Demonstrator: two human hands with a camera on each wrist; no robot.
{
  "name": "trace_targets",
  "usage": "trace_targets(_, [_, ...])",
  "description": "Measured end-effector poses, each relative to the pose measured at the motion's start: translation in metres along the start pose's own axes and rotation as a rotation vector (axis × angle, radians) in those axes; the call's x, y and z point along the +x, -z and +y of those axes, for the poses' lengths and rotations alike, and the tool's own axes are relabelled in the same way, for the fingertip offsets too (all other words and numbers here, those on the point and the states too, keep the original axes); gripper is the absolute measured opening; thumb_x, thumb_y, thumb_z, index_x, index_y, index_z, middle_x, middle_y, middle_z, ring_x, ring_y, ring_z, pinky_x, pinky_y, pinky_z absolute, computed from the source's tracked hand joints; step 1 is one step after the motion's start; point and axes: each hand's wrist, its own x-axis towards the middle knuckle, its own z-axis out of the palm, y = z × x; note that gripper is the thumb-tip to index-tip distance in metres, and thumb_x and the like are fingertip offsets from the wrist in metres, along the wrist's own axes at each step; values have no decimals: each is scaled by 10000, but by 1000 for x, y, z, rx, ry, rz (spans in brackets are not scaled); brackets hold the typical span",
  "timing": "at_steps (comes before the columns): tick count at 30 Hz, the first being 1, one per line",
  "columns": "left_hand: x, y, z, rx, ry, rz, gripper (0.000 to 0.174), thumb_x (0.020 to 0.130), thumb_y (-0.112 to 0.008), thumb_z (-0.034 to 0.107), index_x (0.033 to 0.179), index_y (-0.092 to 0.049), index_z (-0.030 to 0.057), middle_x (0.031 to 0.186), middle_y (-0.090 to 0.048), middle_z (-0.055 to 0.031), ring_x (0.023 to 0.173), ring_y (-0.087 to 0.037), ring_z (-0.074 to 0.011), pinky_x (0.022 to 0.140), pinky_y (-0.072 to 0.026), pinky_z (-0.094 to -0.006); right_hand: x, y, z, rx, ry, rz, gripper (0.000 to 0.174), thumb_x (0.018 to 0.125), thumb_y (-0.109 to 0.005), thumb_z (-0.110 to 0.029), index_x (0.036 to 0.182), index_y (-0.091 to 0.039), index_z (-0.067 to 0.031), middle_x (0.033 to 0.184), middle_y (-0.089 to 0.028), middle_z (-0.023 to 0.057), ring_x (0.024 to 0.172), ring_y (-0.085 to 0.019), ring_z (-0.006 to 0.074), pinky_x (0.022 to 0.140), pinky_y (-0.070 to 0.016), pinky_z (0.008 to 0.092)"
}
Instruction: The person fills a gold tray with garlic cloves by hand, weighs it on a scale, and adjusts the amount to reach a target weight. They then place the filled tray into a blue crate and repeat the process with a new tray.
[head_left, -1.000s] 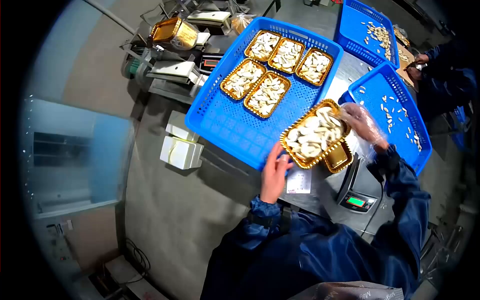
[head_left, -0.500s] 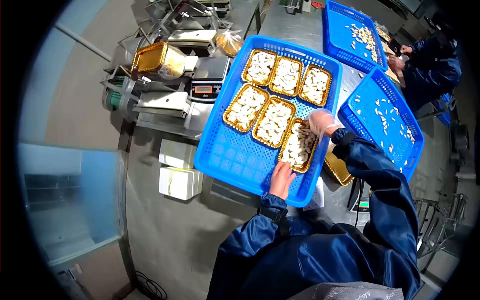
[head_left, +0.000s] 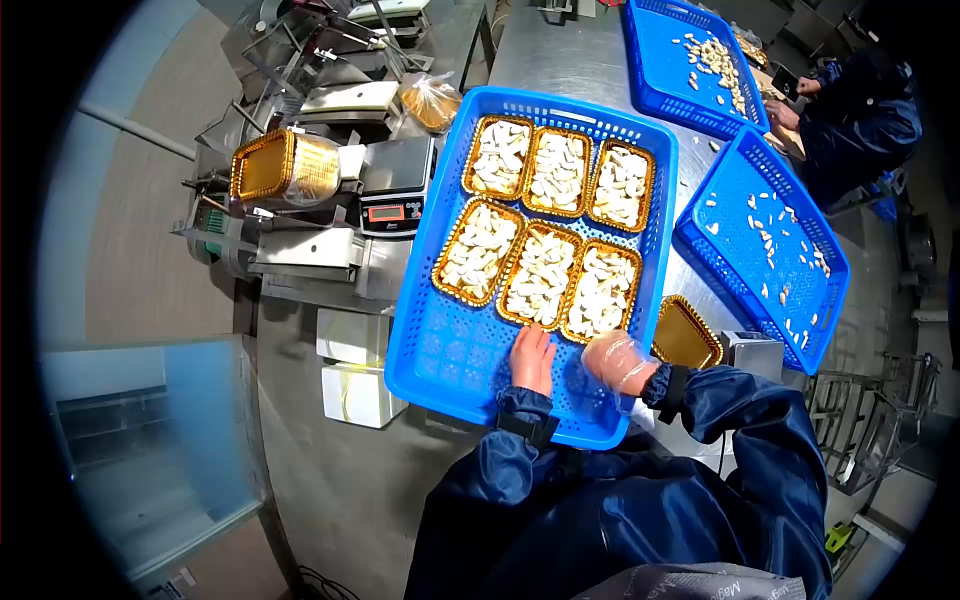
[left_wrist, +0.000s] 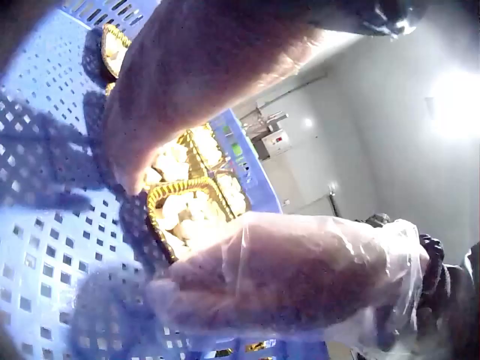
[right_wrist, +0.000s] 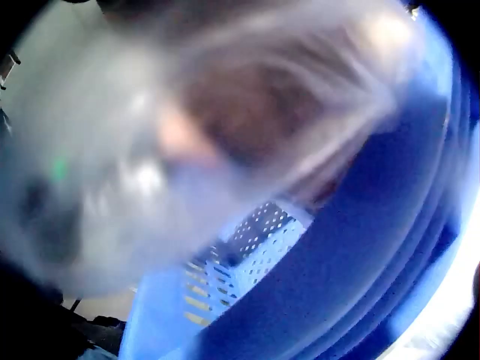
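Note:
Several gold trays of sliced pale pieces stand in two rows in a blue crate (head_left: 450, 350). The left hand (head_left: 533, 360) has straight fingers at the near edge of the middle front tray (head_left: 541, 275). At the near edge of the right front tray (head_left: 602, 292) is the right hand (head_left: 617, 362), in a clear plastic glove; its fingertips are hidden in the head view. The left wrist view shows both gloved hands beside a filled tray (left_wrist: 191, 214), the lower one (left_wrist: 277, 277) partly over it. In the right wrist view the glove is blurred above the crate wall (right_wrist: 360, 247).
An empty gold tray (head_left: 686, 335) and a scale (head_left: 752, 352) are right of the crate. Two blue crates (head_left: 765, 240) with loose pieces stand further right, near another person (head_left: 860, 125). On the left are a scale (head_left: 395, 190) and a stack of gold trays (head_left: 285, 165).
The filled tray held between both hands a second ago now rests in the crate's front row, at the right. Both hands have moved to the near side of the trays.

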Motion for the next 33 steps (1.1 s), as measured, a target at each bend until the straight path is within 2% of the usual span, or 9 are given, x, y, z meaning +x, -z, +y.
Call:
trace_targets(12, [0, -3, -3, -65, 117, -136, 578, 973, -456, 208, 1395, -211, -103, 1459, -263, -251, 1346, -312, -339, 1090, -338, -431, 4, 18, 13, 30, -100, -5, 133, 699, -597, -153, 692, -707, -77, 686, -673, 109, 652, -668, 263, 561, -505, 387])
trace_targets(15, [7, 14, 3, -56, 72, -67, 585, 960, -474, 172, 1414, -197, -72, 1463, -251, -243, 1356, -289, -341, 1090, -333, -447, 12, 18, 4, 49, -112, -5, 176, 720, -604, -199, 711, -704, -55, 696, -669, 140, 658, -668, 289, 585, -516, 412])
trace_targets(17, [9, 23, 13, -93, -228, 106, 566, 916, -547, 159, 1394, -297, -11, 1386, -378, -182, 1305, -355, -286, 1052, -357, -437, 16, 28, -1, 227, -98, 34, 227, 769, -588, -227, 685, -696, -46, 700, -663, 166, 667, -665, 318, 623, -524, 429])
trace_targets(18, [11, 28, 19, -115, -262, 137, 575, 905, -549, 127, 1406, -289, 15, 1385, -371, -152, 1304, -339, -255, 1048, -353, -426, 25, 32, -7, 245, -125, -56, 246, 819, -560, -228, 854, -688, -22, 718, -655, 170, 675, -651, 338, 652, -525, 439])
trace_targets(19, [6, 31, 24, -106, -268, 134, 575, 905, -549, 127, 1406, -289, 15, 1385, -371, -152, 1304, -339, -255, 1048, -353, -426, 34, 38, -15, 250, -126, -47, 246, 819, -560, -228, 854, -688, -22, 718, -655, 170, 675, -651, 338, 652, -525, 439])
trace_targets(23, [-29, 36, 38, -13, -383, 160, 546, 933, -517, 140, 1408, -287, 1, 1442, -301, -177, 1357, -280, -295, 1070, -327, -445, 78, 50, -46, 386, 105, 394, 362, 874, -502, -182, 1210, -528, -52, 1022, -592, 180, 910, -609, 322, 722, -517, 411])
trace_targets(27, [-73, 45, 44, 35, -466, 95, 418, 959, -484, 169, 1326, -411, -18, 1383, -401, -157, 1288, -393, -279, 1043, -371, -415, 132, 52, -74, 373, 59, 472, 301, 901, -479, -165, 1174, -568, -75, 1158, -542, 149, 1129, -497, 320, 867, -474, 388])
trace_targets(31, [-88, 70, 50, 86, -477, 94, 405, 972, -462, 189, 1316, -419, -21, 1330, -446, -144, 1245, -435, -265, 1022, -393, -398, 171, -10, -81, 371, -112, 686, 344, 852, -518, -179, 1142, -566, 0, 1016, -613, 171, 824, -608, 340, 755, -507, 413])
trace_targets(33, [-93, 78, 51, 85, -512, 151, 342, 967, -483, 180, 1256, -475, -2, 1283, -484, -116, 1211, -459, -244, 975, -422, -379, 158, -15, -72, 211, -51, 644, 357, 833, -499, -118, 1156, -553, 25, 1031, -608, 178, 837, -601, 330, 768, -499, 394])
